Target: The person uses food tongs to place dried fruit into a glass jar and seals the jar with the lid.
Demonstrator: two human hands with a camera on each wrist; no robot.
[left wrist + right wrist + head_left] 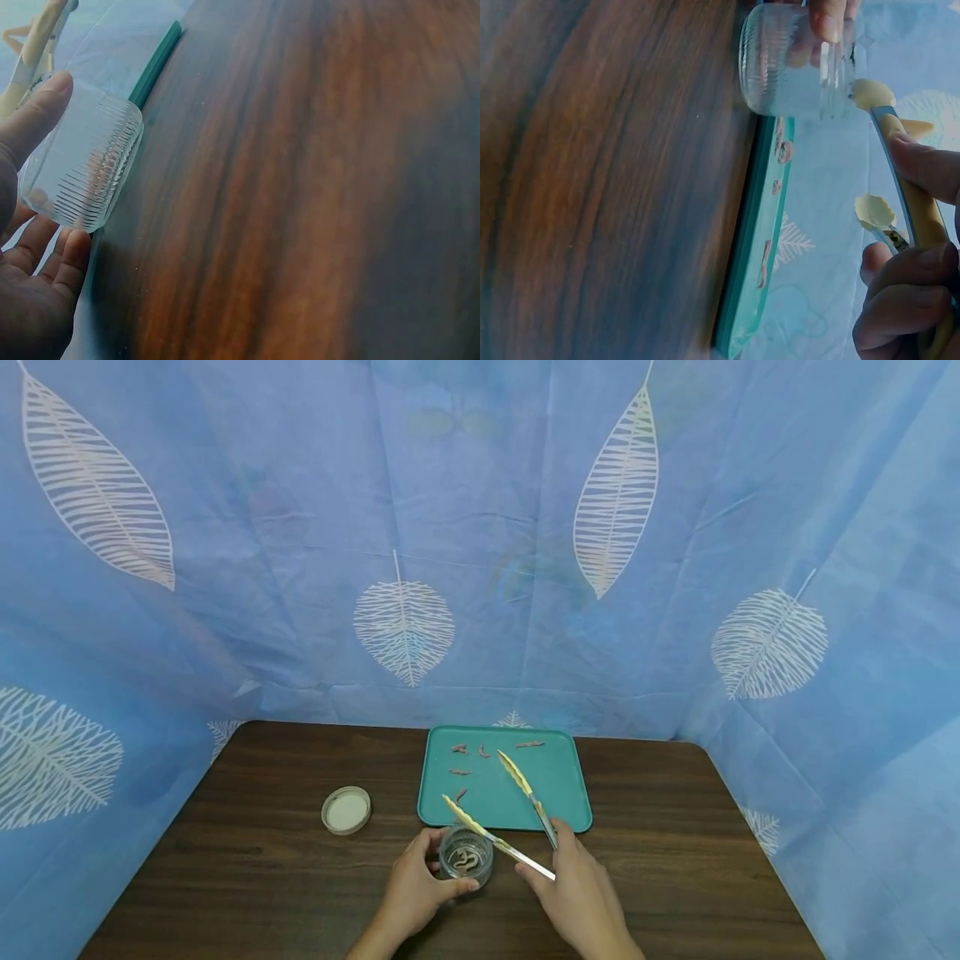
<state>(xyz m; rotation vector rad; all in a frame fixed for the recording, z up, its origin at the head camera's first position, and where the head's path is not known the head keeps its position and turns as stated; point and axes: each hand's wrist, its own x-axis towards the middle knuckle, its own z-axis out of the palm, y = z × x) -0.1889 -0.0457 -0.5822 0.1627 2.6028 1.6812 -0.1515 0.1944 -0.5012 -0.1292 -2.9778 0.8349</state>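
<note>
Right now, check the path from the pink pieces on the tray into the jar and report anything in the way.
One arm of the tongs, held in the right hand, hangs over part of the mouth of the jar; nothing else visible blocks it. The lid is off.

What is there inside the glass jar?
Inside the glass jar, pale, curled pieces lie at the bottom; their exact number is unclear. The left hand and the tongs cover parts of its rim, so anything directly behind them cannot be seen.

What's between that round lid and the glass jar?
From the lid toward the jar, the head view shows bare tabletop, then the left hand holding the jar.
</note>
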